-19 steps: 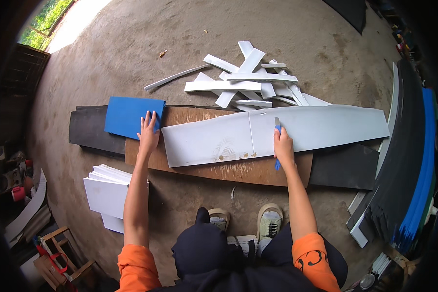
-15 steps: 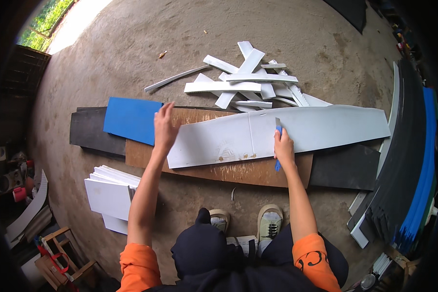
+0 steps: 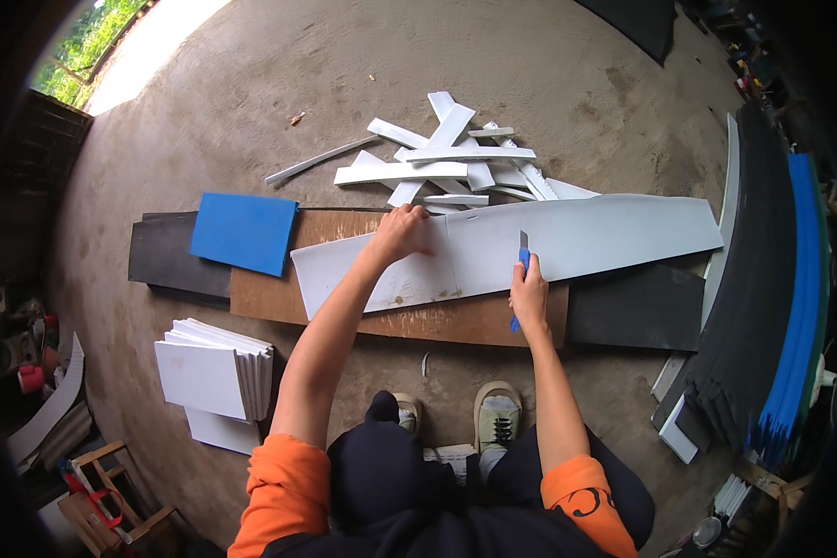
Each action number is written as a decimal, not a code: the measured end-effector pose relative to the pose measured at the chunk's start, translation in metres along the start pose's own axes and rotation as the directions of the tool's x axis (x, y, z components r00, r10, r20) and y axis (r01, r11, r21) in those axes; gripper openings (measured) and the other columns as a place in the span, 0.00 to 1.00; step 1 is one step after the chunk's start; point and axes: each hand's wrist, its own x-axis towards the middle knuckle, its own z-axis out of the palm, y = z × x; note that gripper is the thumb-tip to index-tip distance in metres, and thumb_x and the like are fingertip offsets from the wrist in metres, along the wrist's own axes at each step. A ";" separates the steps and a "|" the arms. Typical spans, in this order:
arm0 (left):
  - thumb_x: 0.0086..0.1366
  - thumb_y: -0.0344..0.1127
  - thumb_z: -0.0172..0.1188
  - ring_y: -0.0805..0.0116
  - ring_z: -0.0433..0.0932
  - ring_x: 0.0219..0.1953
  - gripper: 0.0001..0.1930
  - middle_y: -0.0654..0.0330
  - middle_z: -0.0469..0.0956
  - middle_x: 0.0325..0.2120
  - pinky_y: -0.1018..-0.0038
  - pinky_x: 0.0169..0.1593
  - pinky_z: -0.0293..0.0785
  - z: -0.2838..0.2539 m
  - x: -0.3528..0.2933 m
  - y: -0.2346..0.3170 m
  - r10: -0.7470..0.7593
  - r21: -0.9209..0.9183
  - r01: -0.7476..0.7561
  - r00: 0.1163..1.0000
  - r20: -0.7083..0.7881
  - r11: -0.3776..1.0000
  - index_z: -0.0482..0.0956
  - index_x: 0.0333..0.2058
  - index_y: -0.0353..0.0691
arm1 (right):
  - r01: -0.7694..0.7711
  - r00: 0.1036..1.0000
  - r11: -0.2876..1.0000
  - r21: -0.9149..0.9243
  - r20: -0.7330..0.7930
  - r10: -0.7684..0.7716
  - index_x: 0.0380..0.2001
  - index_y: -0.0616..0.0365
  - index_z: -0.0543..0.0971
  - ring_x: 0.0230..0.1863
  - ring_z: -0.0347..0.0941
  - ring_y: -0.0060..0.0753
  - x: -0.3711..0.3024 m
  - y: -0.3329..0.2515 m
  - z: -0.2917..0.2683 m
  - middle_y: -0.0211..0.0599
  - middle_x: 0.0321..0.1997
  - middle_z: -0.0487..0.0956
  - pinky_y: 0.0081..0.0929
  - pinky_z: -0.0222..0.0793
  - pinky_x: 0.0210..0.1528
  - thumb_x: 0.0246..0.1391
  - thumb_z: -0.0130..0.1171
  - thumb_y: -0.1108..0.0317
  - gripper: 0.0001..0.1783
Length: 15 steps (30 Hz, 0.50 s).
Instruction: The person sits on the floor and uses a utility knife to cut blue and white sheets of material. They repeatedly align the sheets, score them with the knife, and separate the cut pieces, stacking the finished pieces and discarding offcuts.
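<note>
A long white foam sheet [image 3: 577, 232] lies across a brown board [image 3: 418, 325], with a thin crosswise line left of its middle. My right hand [image 3: 528, 296] is closed around a blue utility knife [image 3: 524, 258], its blade out and pointing away from me over the sheet. My left hand [image 3: 402, 232] is over the sheet's far edge, just left of the line. Its thumb stands apart from the bent fingers and looks smeared; whether it presses on the sheet is hard to see. Brown smudges mark the sheet's near edge.
White offcut strips [image 3: 456, 153] are heaped beyond the sheet. A blue foam piece [image 3: 244, 232] rests at left on the brown board and a black sheet [image 3: 163, 251]. White rectangular pieces [image 3: 200, 377] are stacked near left. Long black sheets [image 3: 753, 279] and blue sheets [image 3: 790, 298] line the right.
My left hand has moved right, from the sheet's left end to beside the crosswise line. The knife stays in my right hand above the sheet. The whole view has shifted slightly.
</note>
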 end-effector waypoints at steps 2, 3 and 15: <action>0.37 0.40 0.68 0.52 0.73 0.34 0.28 0.52 0.74 0.30 0.64 0.37 0.69 -0.006 -0.006 0.009 -0.015 -0.137 0.015 1.000 0.002 0.990 0.67 0.39 0.40 | 0.008 0.999 0.992 0.123 -0.032 -0.004 0.39 0.58 0.64 0.19 0.68 0.50 -0.006 -0.009 -0.009 0.50 0.19 0.71 0.41 0.63 0.21 0.56 0.39 0.60 0.14; 0.39 0.37 0.67 0.52 0.74 0.32 0.25 0.52 0.75 0.27 0.64 0.35 0.70 -0.012 -0.012 0.015 -0.022 -0.200 0.023 1.000 0.007 0.980 0.67 0.37 0.40 | 0.013 1.000 0.981 0.191 -0.028 -0.008 0.39 0.58 0.64 0.13 0.67 0.40 -0.010 -0.019 -0.017 0.43 0.16 0.69 0.34 0.63 0.15 0.57 0.38 0.60 0.14; 0.43 0.30 0.64 0.65 0.73 0.30 0.16 0.65 0.75 0.25 0.69 0.42 0.60 -0.071 -0.056 0.105 0.120 0.029 -0.125 0.819 -0.561 0.992 0.69 0.31 0.43 | 0.497 0.844 0.868 0.009 -0.236 -0.481 0.43 0.67 0.61 0.40 0.67 0.55 -0.058 -0.065 -0.060 0.56 0.38 0.70 0.42 0.64 0.40 0.52 0.43 0.74 0.15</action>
